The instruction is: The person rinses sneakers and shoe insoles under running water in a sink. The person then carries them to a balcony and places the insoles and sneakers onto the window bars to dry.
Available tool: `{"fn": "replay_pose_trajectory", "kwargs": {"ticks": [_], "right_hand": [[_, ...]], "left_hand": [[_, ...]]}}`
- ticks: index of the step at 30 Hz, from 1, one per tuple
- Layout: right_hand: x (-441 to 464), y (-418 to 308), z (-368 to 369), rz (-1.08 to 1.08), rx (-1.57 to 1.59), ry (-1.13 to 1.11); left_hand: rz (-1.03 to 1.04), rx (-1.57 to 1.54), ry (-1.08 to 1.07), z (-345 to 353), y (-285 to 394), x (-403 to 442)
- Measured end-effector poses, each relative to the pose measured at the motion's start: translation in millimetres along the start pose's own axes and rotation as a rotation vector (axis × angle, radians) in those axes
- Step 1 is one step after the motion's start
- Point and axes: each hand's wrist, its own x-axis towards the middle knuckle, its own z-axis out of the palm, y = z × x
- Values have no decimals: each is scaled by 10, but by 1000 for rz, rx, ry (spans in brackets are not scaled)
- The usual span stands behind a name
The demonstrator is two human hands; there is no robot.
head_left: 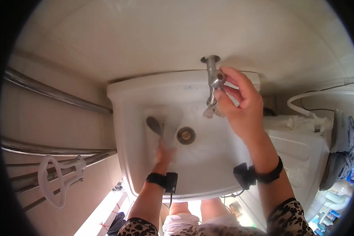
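Note:
My right hand (242,104) is closed at the metal tap (212,80), its thumb and fingers around the tap's knob. The tap comes out of the wall over the white sink (126,165). Down in the basin, left of the drain (186,135), my left hand (165,152) is smeared by motion. At its fingers is a dark grey object with an oval end (154,125), and a pale blurred shape lies beside that. The object's kind cannot be made out. A black strap with a small box sits on each wrist.
Metal rails (63,94) run along the left wall, with a white plastic hanger-like piece (51,181) hanging there. Right of the sink stands a white appliance (291,149) with a pale hose (303,96). Bottles (338,196) and dark cloths (336,153) fill the far right.

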Motion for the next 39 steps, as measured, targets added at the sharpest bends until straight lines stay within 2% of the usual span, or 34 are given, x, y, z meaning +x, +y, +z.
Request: {"fn": "replay_pose_trajectory", "kwargs": {"ticks": [4,5,6,8,9,11,13,14,16,19,22,23,26,27,29,32,33,35,37,39], "right_hand": [[99,146,-238,100,189,-148],[119,193,-257,35,195,-168],[104,224,-235,49,260,-116],[-46,267,-159,84,391,-15],[-192,282,-189,227,250,55],[-640,859,-132,483,241,130],[-903,980,-46,1049,249,4],[-991,1006,9,1180,607,-100],[-1029,1104,163,1182,1021,-65],[-1063,1508,443,1045,1109,45],[-872,1479,465,1131,1113,185],[-783,1429,448,1137,1119,165],[-583,1228,402,1105,1106,107],[-539,1145,394,1062,1082,92],[-503,1084,420,1043,1035,87],[-544,1188,492,1064,1014,111],[-555,1237,510,1034,1033,105],[-630,1381,550,1018,959,148],[-669,1430,560,1032,766,239],[-721,1315,490,1036,712,341]], "left_hand": [[-142,-681,-333,141,617,24],[-195,-807,-398,122,852,-17],[-248,-934,-465,117,1040,-32],[-285,-982,-497,195,1159,0],[-288,-983,-496,274,1157,58],[-279,-996,-480,394,1189,150],[-272,-1005,-444,516,1270,135],[-260,-922,-407,527,1317,116],[-245,-755,-331,537,1377,48],[431,465,401,656,1233,42],[197,-269,-254,500,1277,170],[70,-325,-257,493,1327,159],[252,-126,-240,204,1557,196],[139,-443,-392,-10,1877,48],[328,-118,-322,7,1701,279],[360,-81,-265,-32,1859,196],[523,71,-193,49,1676,267],[645,198,-125,168,1399,438],[499,21,-154,153,1386,489],[204,-400,-188,21,1572,360]]}}
